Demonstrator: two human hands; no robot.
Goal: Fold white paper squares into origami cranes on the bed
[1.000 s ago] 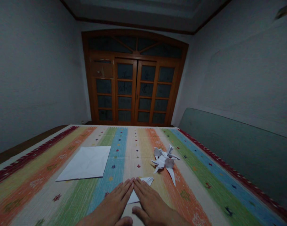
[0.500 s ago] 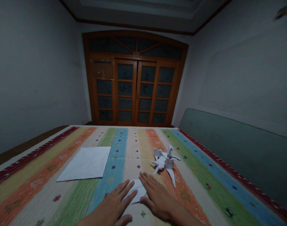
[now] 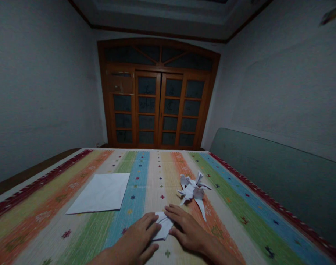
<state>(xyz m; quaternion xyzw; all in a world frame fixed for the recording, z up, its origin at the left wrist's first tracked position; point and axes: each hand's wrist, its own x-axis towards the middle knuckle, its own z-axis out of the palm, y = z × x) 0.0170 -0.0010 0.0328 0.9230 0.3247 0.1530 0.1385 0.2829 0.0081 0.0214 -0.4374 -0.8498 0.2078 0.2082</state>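
A small folded sheet of white paper lies on the striped cloth at the near middle, with creases and a raised flap near its top. My left hand grips its left side, the fingers bent over the paper and the thumb lower down on the cloth side. On the opposite edge, my right hand holds the paper with its fingertips at the upper corner and its thumb by the lower right. The parts of the paper beneath my fingers are hidden.
A stack or sheet of square white paper rests to the left. Several folded paper figures, resembling cranes, sit bunched at the right. The striped tablecloth covers the table. Wooden doors stand beyond, and a greenish board leans at the right.
The fingers of my left hand have bent in from a flatter pose and shifted slightly right over the paper. The paper's flap now shows differently. My right hand has moved slightly.
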